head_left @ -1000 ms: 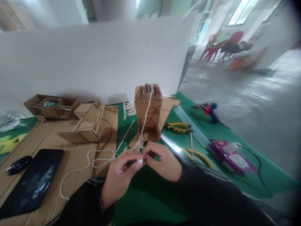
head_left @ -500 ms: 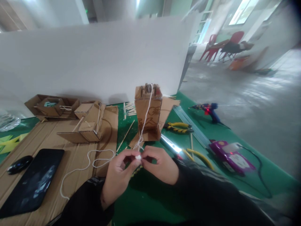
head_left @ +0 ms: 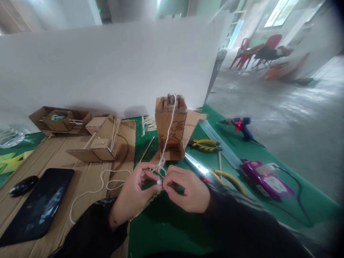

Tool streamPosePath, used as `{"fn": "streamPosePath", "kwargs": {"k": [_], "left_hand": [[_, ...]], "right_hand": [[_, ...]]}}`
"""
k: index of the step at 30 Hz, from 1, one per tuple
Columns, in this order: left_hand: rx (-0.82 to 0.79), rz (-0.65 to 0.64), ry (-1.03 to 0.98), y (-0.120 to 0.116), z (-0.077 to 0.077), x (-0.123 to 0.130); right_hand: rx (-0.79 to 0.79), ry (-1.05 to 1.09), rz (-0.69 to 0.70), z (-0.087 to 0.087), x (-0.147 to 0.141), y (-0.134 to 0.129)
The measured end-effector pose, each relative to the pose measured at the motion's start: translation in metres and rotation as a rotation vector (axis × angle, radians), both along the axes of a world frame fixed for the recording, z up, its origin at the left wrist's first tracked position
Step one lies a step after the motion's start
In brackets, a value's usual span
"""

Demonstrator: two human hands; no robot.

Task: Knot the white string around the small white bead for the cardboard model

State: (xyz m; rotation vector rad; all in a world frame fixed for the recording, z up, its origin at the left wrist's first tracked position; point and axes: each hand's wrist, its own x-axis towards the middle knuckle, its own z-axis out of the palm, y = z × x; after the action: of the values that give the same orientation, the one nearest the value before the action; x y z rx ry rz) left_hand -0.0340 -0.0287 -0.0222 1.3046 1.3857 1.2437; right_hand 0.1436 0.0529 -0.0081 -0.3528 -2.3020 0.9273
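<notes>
My left hand [head_left: 134, 190] is closed, with a small white lump [head_left: 159, 182] pinched between thumb and fingertips; whether it is knotted string, I cannot tell. Close beside it, my right hand [head_left: 186, 189] has its thumb and fingers pressed together, and what they pinch is hidden. White string [head_left: 168, 134] runs from the top of an upright cardboard tower [head_left: 172, 123] down its front and loops just above my fingers. More of this white cord lies in curves on the cardboard sheet [head_left: 88, 179] to the left.
Scissors [head_left: 197, 164], yellow-handled pliers [head_left: 205, 145] and clear glue sticks [head_left: 219, 143] lie right of the tower. A glue gun [head_left: 239, 126] and purple power strip [head_left: 266, 179] are farther right. Cardboard models [head_left: 99, 139], a phone [head_left: 37, 208] and a mouse [head_left: 24, 186] sit left.
My right-hand fingers have drawn together and shifted slightly right of the white lump. My left hand has turned a little, its fingers more spread, and still pinches the lump.
</notes>
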Motion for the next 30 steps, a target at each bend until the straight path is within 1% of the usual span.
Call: {"fn": "streamPosePath", "kwargs": {"k": [4,8,10,14,18,25,27,30], "left_hand": [[-0.009,-0.030,0.094,-0.0011,-0.0009,-0.0012],[-0.010,-0.094,0.115,-0.0017,-0.0010,-0.0006],[-0.001,-0.108,0.101,-0.0026,-0.0018,0.0007],[0.044,-0.063,0.072,-0.0051,-0.0040,0.0037],[0.125,-0.039,0.180,-0.0060,-0.0017,0.0041],[0.326,-0.009,0.358,-0.0046,0.0058,0.0033],[0.346,0.005,0.375,-0.0046,0.0059,0.0037],[0.331,-0.005,0.354,-0.0051,0.0053,0.0043]], "right_hand": [[0.102,-0.043,0.019,-0.0048,0.0009,0.0038],[0.146,0.002,0.025,-0.0096,0.0000,0.0072],[0.131,0.041,0.007,-0.0094,-0.0005,0.0081],[0.039,0.103,-0.065,-0.0054,-0.0015,0.0084],[-0.015,0.131,-0.140,-0.0029,-0.0024,0.0086],[-0.034,0.119,-0.148,-0.0042,-0.0034,0.0074],[-0.041,0.114,-0.153,-0.0043,-0.0037,0.0070],[-0.061,0.113,-0.153,-0.0042,-0.0043,0.0068]]}}
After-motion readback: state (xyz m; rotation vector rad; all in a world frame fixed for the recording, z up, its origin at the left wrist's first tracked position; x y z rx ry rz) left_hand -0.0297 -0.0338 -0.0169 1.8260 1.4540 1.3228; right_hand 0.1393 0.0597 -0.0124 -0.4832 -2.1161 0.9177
